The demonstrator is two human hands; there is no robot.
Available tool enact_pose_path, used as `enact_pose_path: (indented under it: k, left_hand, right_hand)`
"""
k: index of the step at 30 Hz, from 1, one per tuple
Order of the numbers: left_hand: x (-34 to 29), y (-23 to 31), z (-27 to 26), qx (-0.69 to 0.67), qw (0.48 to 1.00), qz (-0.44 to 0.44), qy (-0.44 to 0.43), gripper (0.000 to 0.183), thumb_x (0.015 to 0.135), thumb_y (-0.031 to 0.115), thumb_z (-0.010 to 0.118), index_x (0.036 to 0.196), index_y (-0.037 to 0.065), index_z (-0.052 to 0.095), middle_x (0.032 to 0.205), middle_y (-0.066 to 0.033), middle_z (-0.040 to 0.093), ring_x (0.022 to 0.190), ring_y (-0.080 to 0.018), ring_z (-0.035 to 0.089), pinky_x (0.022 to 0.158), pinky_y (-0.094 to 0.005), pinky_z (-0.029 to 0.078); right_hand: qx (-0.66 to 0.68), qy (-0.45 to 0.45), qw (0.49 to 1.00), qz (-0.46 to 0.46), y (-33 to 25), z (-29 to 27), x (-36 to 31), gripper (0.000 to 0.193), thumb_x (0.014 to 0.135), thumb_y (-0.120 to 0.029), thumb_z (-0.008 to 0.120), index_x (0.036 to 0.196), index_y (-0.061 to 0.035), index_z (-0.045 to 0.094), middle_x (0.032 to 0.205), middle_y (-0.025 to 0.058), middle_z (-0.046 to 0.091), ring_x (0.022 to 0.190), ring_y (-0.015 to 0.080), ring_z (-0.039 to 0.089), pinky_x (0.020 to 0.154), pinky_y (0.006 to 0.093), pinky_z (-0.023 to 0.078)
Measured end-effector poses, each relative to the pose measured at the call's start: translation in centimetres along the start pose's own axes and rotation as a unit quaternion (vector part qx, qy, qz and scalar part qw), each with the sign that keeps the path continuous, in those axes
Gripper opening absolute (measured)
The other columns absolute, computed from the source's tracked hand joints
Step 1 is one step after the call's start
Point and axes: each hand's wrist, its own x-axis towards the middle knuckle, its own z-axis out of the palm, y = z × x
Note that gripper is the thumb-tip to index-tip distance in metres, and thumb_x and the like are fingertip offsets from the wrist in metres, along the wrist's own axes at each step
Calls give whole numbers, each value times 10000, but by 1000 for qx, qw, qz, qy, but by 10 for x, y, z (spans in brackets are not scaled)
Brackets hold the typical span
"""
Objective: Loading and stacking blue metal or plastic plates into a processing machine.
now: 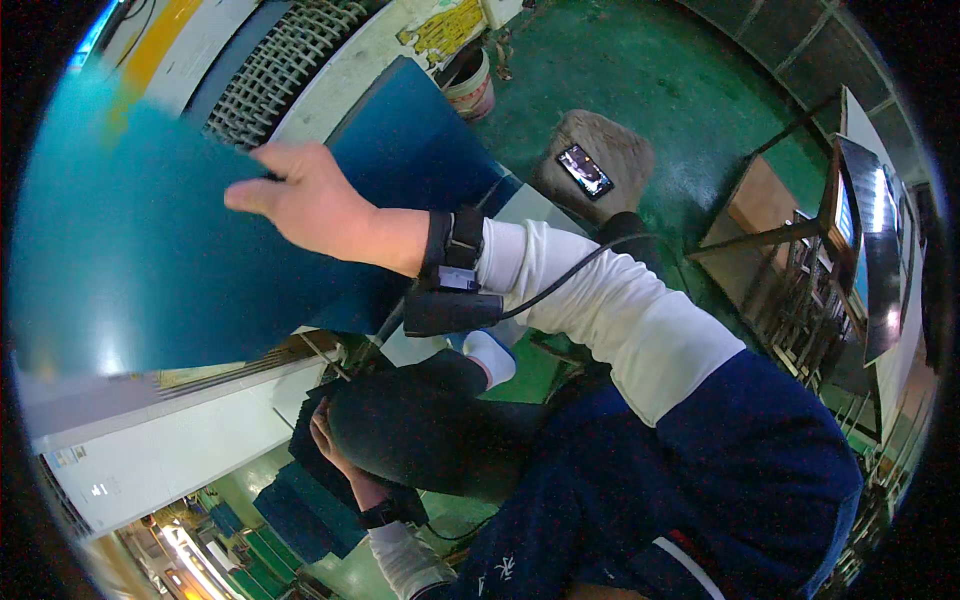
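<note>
A large, glossy blue sheet (130, 260) spreads across the left side, its far edge blurred. My right hand (310, 205) pinches the sheet's edge between thumb and fingers; a black strap and a small black device sit on that wrist. Lower down, beside my bent knee, is my left hand (335, 450), close against dark blue sheets (310, 505). Its fingers are partly hidden by the knee, so their grip cannot be made out. Beyond my right hand, another blue sheet (415, 135) lies flat on the pale machine bed.
A woven metal mesh belt (275, 75) runs at the far left. A bucket (470, 90) stands on the green floor near a padded stool (630, 160) bearing a phone (585, 171). At right is a metal rack (790, 235) with panels; a white machine casing (170, 445) lies left.
</note>
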Motion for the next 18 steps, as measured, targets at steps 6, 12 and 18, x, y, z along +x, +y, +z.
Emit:
enact_pose_path:
  k: [6, 12, 18]
  left_hand:
    - [2, -1, -1, -54, 998, -12, -28, 471, 1055, 430, 545, 1274, 14, 568, 1128, -82, 656, 992, -193, 643, 888, -363, 559]
    - [7, -4, -9, 18, 1000, 16, 19, 437, 1057, 403, 556, 1250, 14, 605, 1165, -91, 666, 998, -175, 644, 881, -342, 551]
    - [1, 11, 7, 60, 996, 52, 38, 418, 1058, 392, 560, 1215, 12, 636, 1150, -74, 683, 1041, -168, 625, 921, -334, 525]
  right_hand:
    - [298, -92, 901, 303, 8, -4, 5, 318, 927, -58, 681, 1238, -2, 648, 1110, 119, 715, 980, 205, 678, 840, 379, 546]
    - [339, -68, 830, 438, 48, -15, -17, 290, 818, -17, 764, 1095, 48, 706, 1060, 154, 641, 968, 323, 610, 846, 488, 580]
    - [312, 45, 823, 472, 66, -14, -24, 274, 895, -71, 734, 1102, 65, 615, 1170, 207, 565, 1093, 328, 554, 868, 511, 570]
